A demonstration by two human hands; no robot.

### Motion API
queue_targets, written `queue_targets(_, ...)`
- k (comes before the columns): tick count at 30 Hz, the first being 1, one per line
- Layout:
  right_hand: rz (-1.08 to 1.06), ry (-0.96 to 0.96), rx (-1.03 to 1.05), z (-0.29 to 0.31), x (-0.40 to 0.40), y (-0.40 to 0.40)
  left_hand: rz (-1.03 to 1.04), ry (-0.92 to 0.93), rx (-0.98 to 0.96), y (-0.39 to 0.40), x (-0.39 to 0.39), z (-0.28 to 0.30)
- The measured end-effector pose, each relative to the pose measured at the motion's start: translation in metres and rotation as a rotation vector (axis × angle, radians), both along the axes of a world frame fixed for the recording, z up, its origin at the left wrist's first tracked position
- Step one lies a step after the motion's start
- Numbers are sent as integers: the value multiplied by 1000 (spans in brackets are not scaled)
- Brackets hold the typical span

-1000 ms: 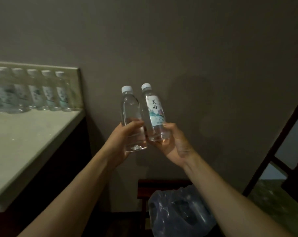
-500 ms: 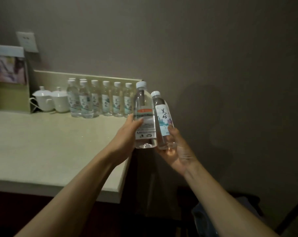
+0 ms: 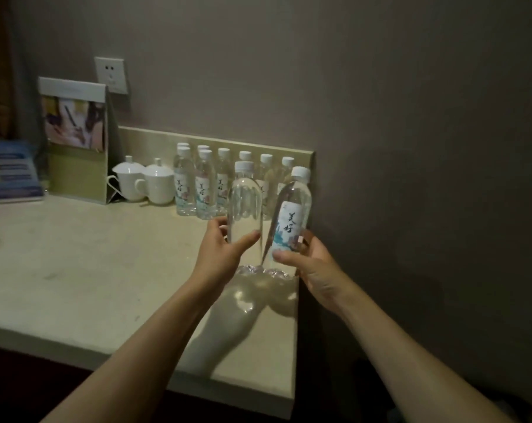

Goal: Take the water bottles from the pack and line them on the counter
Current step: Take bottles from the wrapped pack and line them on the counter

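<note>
My left hand (image 3: pixel 220 250) grips a clear water bottle (image 3: pixel 244 203) with a white cap, held upright with its base at the pale counter (image 3: pixel 75 270). My right hand (image 3: pixel 309 264) holds a second water bottle (image 3: pixel 290 221), tilted left at the bottom, its white label with blue print facing me. Both bottles are near the counter's right edge. Behind them, a row of several water bottles (image 3: pixel 205 186) stands along the backsplash. The pack is out of view.
Two white lidded cups (image 3: pixel 145 183) stand left of the row. A standing card holder (image 3: pixel 75 138) and a blue booklet (image 3: pixel 10 169) lie further left. A wall socket (image 3: pixel 110 74) is above. The grey wall runs right of the counter's edge.
Both hands have carried their bottles leftward and down from mid-air over the counter's right end. The view has swung left, and the plastic pack on the floor has left the frame.
</note>
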State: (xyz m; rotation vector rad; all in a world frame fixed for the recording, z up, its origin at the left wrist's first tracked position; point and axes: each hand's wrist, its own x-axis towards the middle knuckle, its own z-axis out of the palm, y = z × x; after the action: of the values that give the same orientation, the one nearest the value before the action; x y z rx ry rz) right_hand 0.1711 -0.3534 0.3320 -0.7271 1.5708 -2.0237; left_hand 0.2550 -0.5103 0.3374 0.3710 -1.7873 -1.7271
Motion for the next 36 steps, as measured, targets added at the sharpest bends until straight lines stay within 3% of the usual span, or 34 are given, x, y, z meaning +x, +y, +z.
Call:
queue_targets(4, -6, 124, 135, -10, -31, -34, 164, -62, -152, -23, -28, -5)
queue_targets(11, -38, 204, 157, -26, -79, -71, 366, -91, -442, -56, -69, -17)
queue_targets(15, -91, 357, 302, -30, -87, -86, 384, -91, -471, -72, -89, -26)
queue_targets(22, -134, 381, 379, -29, -102, -116, 228, 6, -323, -101, -112, -32)
queue_targets(27, -172, 352, 395, -25, -97, -139, 193, -14, -340, -111, -116, -32)
queue_targets(31, -235, 353, 439, -24, -90, -149, 73, -3, -500, -134, -112, -31)
queue_targets(36, -464, 370, 517, -27, -80, -159, -139, -76, -601, -166, -100, -37)
